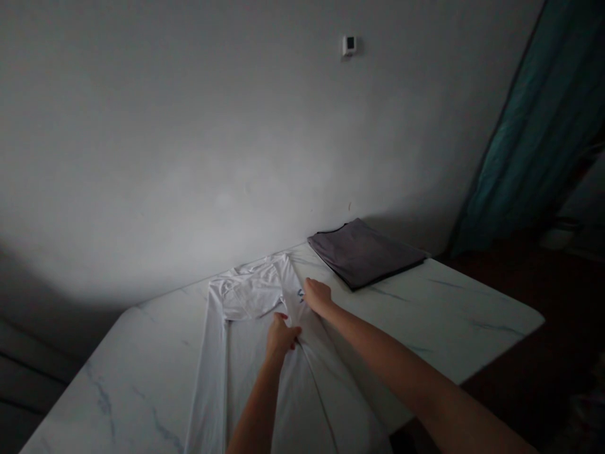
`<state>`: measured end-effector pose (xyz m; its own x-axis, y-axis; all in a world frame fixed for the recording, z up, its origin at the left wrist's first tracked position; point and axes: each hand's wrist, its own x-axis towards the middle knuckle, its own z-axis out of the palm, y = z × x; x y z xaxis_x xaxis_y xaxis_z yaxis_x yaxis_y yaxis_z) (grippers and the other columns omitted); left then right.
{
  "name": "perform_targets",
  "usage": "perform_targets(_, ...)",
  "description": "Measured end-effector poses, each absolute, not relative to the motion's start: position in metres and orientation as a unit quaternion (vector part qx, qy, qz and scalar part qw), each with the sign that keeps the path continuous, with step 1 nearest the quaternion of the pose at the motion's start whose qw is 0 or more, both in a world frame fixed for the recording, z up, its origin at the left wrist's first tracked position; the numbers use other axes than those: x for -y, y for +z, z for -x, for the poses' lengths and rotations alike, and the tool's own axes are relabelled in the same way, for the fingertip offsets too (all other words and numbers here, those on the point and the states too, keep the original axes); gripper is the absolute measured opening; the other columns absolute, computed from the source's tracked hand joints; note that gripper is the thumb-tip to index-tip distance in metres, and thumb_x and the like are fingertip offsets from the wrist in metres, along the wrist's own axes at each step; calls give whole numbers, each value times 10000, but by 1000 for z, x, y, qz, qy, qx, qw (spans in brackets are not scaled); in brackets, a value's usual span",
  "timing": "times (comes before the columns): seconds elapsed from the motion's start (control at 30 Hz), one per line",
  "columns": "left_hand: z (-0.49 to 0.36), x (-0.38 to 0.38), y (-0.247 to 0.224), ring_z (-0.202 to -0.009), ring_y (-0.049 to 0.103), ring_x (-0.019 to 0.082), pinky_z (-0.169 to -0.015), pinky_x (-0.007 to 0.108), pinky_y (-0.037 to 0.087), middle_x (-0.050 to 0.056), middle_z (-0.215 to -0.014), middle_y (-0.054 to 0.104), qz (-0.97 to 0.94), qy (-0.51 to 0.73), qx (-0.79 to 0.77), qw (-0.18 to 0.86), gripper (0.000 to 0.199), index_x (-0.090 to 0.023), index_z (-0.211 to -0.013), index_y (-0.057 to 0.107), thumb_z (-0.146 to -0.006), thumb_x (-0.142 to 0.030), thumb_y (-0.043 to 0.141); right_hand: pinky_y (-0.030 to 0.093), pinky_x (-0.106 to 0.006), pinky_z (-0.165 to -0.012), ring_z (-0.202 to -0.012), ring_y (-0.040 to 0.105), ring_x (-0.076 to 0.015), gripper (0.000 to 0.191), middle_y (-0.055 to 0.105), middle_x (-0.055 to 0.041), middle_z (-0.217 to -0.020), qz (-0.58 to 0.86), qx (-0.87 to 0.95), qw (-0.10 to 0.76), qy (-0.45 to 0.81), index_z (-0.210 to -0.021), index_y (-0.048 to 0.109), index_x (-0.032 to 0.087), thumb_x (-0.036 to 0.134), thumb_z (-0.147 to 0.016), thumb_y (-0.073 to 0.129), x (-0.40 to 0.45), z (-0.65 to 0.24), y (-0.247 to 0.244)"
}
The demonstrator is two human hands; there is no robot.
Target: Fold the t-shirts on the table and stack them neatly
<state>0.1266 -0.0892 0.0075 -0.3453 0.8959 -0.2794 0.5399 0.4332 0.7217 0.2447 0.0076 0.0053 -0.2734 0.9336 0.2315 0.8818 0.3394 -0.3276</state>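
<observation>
A white long-sleeved shirt [253, 296] lies spread on the marble-patterned table, its collar end toward the wall and its lower part running out of view at the bottom. One sleeve runs down along its left side. My left hand [282, 334] pinches the cloth near the inner edge of the right sleeve, thumb and fingers closed. Farther up, my right hand [316, 295] is closed on the outer edge of that sleeve, beside a small dark blue mark on the fabric.
A folded dark grey cloth with black edges [366, 253] lies at the back right of the table [482, 315], by the wall [212, 126]. A small white device [349, 45] is mounted on the wall. At the right hangs a teal curtain [524, 132].
</observation>
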Motion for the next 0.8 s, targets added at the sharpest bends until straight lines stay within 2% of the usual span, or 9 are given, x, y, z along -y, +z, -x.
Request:
perform_targets(0.1,-128,91,9,-345,467,103,-395,193,318,-115,-447,489,-466,257,-771,350,423,-145,-1069,460,-693,-112,651,468,-308,-898,-1063,618,-232,254,664,-144,-1144,487,852,183,59,-1084,649,129,236,-854,645,-8,-231,-1)
perform_targets(0.2,-133,98,4,-341,463,101,-394,186,315,-123,-433,476,-458,257,-765,373,392,-157,-1054,443,-715,-110,636,392,-329,-1051,-1245,513,-221,327,583,-114,-1329,401,898,168,65,-1188,629,169,272,-878,617,-6,-226,-17)
perform_targets(0.3,-141,110,-3,-330,456,91,-394,174,313,-140,-432,464,-446,261,-758,397,379,-179,-1056,413,-741,-124,617,317,-406,-1128,-1360,387,-252,443,446,-158,-1459,366,915,162,58,-1344,519,110,296,-942,506,-4,-228,-34)
perform_targets(0.37,-147,122,-6,-313,432,83,-378,170,295,-154,-433,452,-436,266,-752,417,387,-188,-1068,385,-752,-124,600,276,-427,-1154,-1392,333,-265,496,391,-178,-1490,356,919,159,52,-1402,449,68,316,-972,431,-4,-231,-40)
perform_targets(0.47,-153,142,-9,-288,393,75,-347,174,255,-163,-440,453,-419,287,-719,474,414,-192,-1081,354,-750,-141,596,246,-417,-1168,-1404,308,-268,519,365,-185,-1503,354,922,150,53,-1418,423,46,332,-986,385,-1,-234,-40)
perform_targets(0.67,-157,180,-8,-278,385,56,-326,193,259,-109,-540,546,-410,288,-652,569,427,-183,-1027,414,-691,-283,657,243,-499,-1154,-1413,281,-301,533,326,-184,-1523,333,930,136,76,-1439,408,108,366,-973,431,38,-257,-34)
perform_targets(0.8,-159,196,-8,-287,383,49,-307,206,267,-96,-609,532,-410,285,-654,568,346,-181,-961,468,-669,-265,634,232,-490,-1165,-1428,245,-279,530,307,-151,-1539,296,939,126,123,-1451,392,131,354,-973,442,93,-301,-30)
